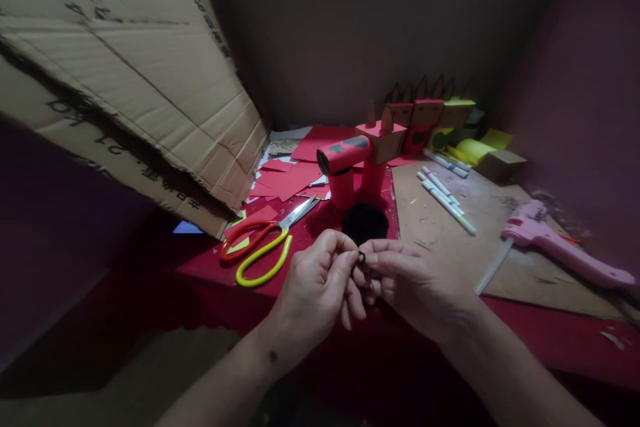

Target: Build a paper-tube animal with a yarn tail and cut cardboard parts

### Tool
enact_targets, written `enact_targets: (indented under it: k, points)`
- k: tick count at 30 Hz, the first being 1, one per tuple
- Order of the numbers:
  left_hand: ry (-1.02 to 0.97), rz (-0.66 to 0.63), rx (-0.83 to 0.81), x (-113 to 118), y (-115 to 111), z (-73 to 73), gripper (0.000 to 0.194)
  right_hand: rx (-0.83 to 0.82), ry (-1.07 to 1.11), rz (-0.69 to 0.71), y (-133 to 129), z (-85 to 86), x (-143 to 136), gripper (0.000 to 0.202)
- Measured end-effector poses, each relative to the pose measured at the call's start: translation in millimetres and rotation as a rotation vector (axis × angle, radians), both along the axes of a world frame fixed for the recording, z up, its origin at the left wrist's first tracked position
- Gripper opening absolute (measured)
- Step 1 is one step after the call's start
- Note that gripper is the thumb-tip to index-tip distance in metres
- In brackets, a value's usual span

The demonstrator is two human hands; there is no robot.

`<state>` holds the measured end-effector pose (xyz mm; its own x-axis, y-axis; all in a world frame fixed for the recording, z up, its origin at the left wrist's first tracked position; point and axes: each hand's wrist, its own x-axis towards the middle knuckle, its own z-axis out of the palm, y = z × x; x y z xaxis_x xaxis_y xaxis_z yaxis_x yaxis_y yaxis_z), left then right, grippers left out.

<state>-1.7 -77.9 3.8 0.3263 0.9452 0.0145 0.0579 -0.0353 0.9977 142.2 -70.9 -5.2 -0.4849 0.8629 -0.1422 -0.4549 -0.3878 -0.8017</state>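
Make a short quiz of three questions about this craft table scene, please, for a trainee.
1. True or false: the scissors lie to the left of the hands.
2. What do the left hand and the right hand pinch together between their fingertips?
A. a white marker
B. a small black ring-like piece
C. the pink glue gun
3. Fill in: the dark round piece lies on the table just in front of the red paper-tube ______.

Key:
1. True.
2. B. What it is made of is too small to tell.
3. Figure.
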Motion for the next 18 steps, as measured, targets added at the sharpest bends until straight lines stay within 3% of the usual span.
enact_targets:
  k: [3,13,18]
  points:
    - [0.010,0.017,0.013,-0.9,1.8,-1.1,0.014,-0.003,0.043,0.010,1.8,-0.1,-1.7,0.010]
    - [-0.035,-0.043,-0.032,1.4,0.9,-6.1,0.011,0.054,0.011,-0.173,2.7,-5.9,-6.7,0.010]
    - [0.005,-0.038,-0.037,0.7,3.2,-5.9,0.011,0.291,-0.138,-0.318,-4.3,-5.1,-8.7,0.013]
